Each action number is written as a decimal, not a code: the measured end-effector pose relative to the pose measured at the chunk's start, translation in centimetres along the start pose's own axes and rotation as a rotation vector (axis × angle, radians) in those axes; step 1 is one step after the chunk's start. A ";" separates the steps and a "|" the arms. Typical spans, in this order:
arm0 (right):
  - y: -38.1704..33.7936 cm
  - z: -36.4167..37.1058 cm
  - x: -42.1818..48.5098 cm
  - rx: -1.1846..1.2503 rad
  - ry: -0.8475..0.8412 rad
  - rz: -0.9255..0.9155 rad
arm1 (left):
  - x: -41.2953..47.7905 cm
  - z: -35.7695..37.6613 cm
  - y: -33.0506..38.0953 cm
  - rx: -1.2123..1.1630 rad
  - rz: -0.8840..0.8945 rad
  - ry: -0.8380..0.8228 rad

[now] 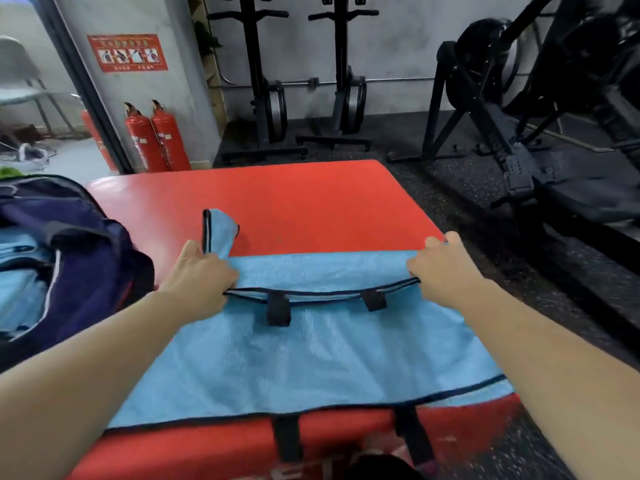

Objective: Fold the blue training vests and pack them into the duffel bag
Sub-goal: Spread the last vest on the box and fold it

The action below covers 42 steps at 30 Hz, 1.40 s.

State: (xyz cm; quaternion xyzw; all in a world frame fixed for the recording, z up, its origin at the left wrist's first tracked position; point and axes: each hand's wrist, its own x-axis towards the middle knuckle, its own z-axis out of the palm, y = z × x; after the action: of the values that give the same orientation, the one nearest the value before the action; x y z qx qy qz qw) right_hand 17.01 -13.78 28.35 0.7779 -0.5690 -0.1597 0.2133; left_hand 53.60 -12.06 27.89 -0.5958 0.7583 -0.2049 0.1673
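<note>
A light blue training vest [304, 365] with black trim lies spread on the red padded mat [294, 199], its near hem at the mat's front edge. My left hand [199, 277] grips the vest's folded edge on the left, where a strap loop sticks up. My right hand [443, 263] grips the same edge on the right. The navy duffel bag [86, 258] stands open at the left, with folded blue vests [20, 289] inside.
Two red fire extinguishers [156, 136] stand against the wall behind the mat. Black exercise machines [519, 109] line the back and right side on dark rubber flooring. Black straps [287, 441] hang over the mat's front.
</note>
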 end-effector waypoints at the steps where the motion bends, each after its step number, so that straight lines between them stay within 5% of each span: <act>1: -0.5 0.5 -0.9 -0.016 -0.027 0.009 | -0.9 0.1 0.8 0.021 0.000 -0.018; 11: 0.1 0.3 -3.7 0.039 -0.059 0.117 | -4.0 -0.9 0.1 0.120 -0.027 0.026; 15: 1.6 -1.3 -5.4 0.074 0.013 0.174 | -6.4 -3.1 -1.0 -0.017 -0.051 0.095; 22: -0.9 1.0 -10.0 0.109 -0.137 0.186 | -12.4 -1.9 2.3 -0.021 0.042 -0.072; 34: 0.0 0.5 -12.2 0.093 0.032 0.272 | -13.6 -3.1 1.3 -0.070 -0.058 0.038; 42: -2.5 2.8 -15.0 0.206 -0.038 0.278 | -15.9 -1.6 4.8 -0.125 -0.052 -0.072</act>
State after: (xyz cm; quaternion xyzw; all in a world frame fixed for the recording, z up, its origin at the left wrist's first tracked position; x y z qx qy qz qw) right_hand 13.15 0.75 24.73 0.7064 -0.6884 -0.0842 0.1416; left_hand 52.49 4.60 26.99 -0.6315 0.7475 -0.1399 0.1512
